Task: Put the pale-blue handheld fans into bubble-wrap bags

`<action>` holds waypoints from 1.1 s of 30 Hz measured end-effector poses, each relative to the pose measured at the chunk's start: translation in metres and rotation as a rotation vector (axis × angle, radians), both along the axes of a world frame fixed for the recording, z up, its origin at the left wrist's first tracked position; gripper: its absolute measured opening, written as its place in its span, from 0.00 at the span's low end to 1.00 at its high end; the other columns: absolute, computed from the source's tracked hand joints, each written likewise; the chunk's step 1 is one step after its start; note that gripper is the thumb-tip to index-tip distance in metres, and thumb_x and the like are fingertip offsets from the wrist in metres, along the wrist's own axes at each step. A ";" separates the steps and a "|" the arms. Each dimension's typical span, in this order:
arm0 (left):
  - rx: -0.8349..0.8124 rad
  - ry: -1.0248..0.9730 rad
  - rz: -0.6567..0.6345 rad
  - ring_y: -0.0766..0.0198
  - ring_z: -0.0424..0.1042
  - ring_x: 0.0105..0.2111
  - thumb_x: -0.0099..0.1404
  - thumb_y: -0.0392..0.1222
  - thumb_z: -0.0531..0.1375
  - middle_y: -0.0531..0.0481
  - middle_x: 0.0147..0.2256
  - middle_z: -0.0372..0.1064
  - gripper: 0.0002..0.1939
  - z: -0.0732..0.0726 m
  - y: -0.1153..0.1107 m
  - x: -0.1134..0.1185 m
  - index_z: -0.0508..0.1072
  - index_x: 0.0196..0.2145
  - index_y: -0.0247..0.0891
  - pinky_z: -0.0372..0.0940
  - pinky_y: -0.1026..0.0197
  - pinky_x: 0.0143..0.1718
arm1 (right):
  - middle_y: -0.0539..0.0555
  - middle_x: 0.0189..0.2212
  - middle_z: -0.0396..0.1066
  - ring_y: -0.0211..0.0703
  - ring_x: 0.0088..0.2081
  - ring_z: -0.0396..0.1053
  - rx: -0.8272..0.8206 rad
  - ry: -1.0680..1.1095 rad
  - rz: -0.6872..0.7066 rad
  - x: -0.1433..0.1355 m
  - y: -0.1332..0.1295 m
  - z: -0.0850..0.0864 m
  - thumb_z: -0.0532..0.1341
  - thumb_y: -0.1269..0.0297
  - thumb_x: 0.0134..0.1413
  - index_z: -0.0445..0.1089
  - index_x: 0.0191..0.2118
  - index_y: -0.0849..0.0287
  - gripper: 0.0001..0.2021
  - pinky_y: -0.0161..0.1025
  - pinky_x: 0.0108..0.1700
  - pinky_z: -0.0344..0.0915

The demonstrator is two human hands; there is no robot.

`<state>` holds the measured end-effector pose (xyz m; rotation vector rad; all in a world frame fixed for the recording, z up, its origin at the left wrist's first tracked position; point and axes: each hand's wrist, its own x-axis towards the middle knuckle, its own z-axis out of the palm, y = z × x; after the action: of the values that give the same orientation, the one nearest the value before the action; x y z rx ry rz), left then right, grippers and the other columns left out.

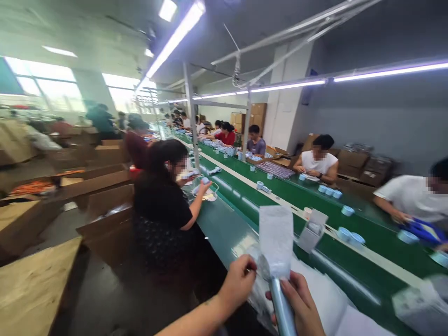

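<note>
My right hand (300,304) is wrapped around a shiny light-blue cylindrical handle (282,305) held upright and slightly tilted. A whitish translucent sleeve (276,235) covers the upper end of this item, so its kind is hidden. My left hand (241,279) is just left of it, fingers curled into a pinch close to a rounded clear part at the sleeve's lower edge. What those fingertips hold, if anything, is too small to make out. White wrapping sheets (325,298) and crumpled clear plastic lie below and behind my right hand.
A green conveyor belt (241,198) runs away ahead, carrying light-blue cups (347,211) and an open small white box (312,231). A co-worker in black (164,191) sits at left; others sit across the belt. Cardboard boxes (108,224) stand on the floor at left.
</note>
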<state>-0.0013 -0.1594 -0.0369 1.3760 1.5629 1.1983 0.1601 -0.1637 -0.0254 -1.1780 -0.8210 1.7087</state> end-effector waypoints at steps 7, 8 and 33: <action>-0.116 -0.466 -0.380 0.64 0.63 0.39 0.52 0.44 0.66 0.46 0.41 0.63 0.26 0.046 0.024 -0.004 0.62 0.46 0.34 0.61 0.61 0.41 | 0.54 0.37 0.66 0.47 0.31 0.72 0.027 0.227 0.033 0.004 0.006 0.022 0.65 0.47 0.45 0.51 0.45 0.57 0.29 0.35 0.18 0.66; -0.116 -0.451 -0.391 0.64 0.64 0.40 0.52 0.43 0.67 0.46 0.41 0.63 0.27 0.045 0.024 -0.002 0.62 0.46 0.34 0.61 0.61 0.42 | 0.56 0.39 0.65 0.47 0.31 0.72 0.024 0.247 0.031 0.005 0.005 0.021 0.65 0.47 0.46 0.51 0.47 0.57 0.30 0.35 0.18 0.66; 0.378 0.475 -0.704 0.71 0.69 0.30 0.65 0.32 0.51 0.50 0.32 0.67 0.06 0.031 -0.041 -0.010 0.68 0.35 0.38 0.63 0.73 0.33 | 0.46 0.20 0.55 0.31 0.21 0.53 -0.297 -0.256 0.126 0.023 -0.057 -0.013 0.55 0.62 0.49 0.54 0.30 0.61 0.09 0.31 0.24 0.49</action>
<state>-0.0116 -0.2006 -0.0055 2.3358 0.9799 0.7681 0.1830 -0.2209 -0.0383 -1.6007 -0.8272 1.8524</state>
